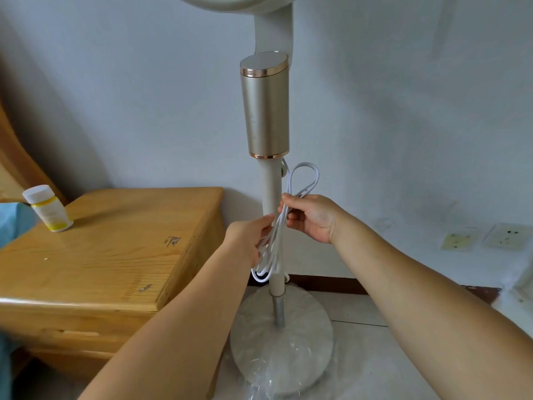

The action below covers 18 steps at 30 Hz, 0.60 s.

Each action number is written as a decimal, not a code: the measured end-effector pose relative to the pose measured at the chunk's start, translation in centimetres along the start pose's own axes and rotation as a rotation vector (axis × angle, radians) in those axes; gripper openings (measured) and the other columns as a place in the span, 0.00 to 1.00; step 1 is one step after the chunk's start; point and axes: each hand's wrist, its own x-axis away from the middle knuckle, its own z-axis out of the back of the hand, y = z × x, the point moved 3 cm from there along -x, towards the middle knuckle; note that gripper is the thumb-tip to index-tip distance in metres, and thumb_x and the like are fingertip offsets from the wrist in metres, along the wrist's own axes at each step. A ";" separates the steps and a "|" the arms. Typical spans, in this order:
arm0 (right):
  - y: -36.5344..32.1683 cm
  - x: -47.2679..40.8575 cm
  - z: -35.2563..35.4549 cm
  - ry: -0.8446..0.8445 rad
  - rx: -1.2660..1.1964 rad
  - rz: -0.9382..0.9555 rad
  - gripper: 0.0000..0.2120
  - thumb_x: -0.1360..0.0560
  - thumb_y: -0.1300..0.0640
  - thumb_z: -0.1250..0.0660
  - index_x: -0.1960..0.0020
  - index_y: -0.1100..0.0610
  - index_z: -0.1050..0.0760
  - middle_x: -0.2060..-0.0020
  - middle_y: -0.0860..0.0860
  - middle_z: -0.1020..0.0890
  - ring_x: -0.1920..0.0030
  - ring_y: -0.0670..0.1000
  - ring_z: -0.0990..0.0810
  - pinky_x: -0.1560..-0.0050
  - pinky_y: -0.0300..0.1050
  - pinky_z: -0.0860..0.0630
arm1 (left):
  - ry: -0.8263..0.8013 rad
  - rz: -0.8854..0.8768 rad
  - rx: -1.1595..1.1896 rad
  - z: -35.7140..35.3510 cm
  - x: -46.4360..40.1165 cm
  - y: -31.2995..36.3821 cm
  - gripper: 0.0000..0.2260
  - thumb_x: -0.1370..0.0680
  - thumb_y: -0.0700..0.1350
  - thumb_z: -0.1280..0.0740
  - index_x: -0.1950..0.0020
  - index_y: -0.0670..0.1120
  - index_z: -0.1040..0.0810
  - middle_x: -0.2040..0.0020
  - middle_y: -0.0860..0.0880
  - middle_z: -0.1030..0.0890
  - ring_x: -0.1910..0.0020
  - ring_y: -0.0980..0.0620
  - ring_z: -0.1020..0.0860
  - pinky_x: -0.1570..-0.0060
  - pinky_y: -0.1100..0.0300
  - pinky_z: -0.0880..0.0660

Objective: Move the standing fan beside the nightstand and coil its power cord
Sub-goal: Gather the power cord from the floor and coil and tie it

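The standing fan stands upright against the wall, right of the wooden nightstand. It has a gold cylinder on a white pole and a round white base in plastic wrap. Its white power cord is gathered into long loops in front of the pole. My right hand pinches the upper part of the loops, with one loop sticking up above it. My left hand grips the loops lower down, and their bottom ends hang below it.
A white bottle with a yellow label stands at the nightstand's back left. Two wall sockets sit low on the wall at right. A wooden headboard and blue bedding show at the left edge. Pale floor tiles lie right of the fan's base.
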 end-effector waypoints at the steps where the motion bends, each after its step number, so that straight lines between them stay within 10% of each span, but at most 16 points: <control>1: 0.0 0.0 0.0 -0.001 -0.001 0.002 0.09 0.24 0.60 0.35 0.63 0.61 0.25 0.67 0.54 0.23 0.77 0.43 0.25 0.73 0.34 0.24 | -0.009 0.004 -0.019 0.0 0.1 0.0 0.07 0.28 0.45 0.28 0.62 0.42 0.19 0.68 0.48 0.19 0.70 0.52 0.22 0.66 0.58 0.27; 5: 0.0 0.0 -0.1 -0.013 0.003 -0.002 0.10 0.24 0.60 0.36 0.62 0.61 0.25 0.67 0.54 0.23 0.76 0.43 0.25 0.72 0.34 0.23 | -0.049 -0.033 -0.007 -0.3 0.7 0.3 0.05 0.28 0.45 0.28 0.61 0.44 0.18 0.77 0.53 0.20 0.74 0.56 0.22 0.73 0.61 0.31; 11: -0.2 0.1 0.4 0.012 0.088 0.003 0.09 0.24 0.59 0.35 0.63 0.59 0.24 0.71 0.50 0.22 0.72 0.45 0.27 0.73 0.33 0.26 | 0.085 -0.346 -0.049 -0.3 -0.2 1.2 0.05 0.24 0.43 0.33 0.52 0.44 0.19 0.63 0.52 0.16 0.58 0.54 0.19 0.62 0.62 0.27; 18: -1.1 0.3 0.6 -0.023 0.144 -0.028 0.08 0.24 0.60 0.35 0.62 0.59 0.25 0.76 0.48 0.20 0.77 0.42 0.24 0.72 0.34 0.23 | 0.307 -0.861 -0.969 -0.2 -0.1 3.5 0.09 0.21 0.41 0.41 0.53 0.42 0.22 0.58 0.46 0.18 0.60 0.46 0.22 0.58 0.53 0.25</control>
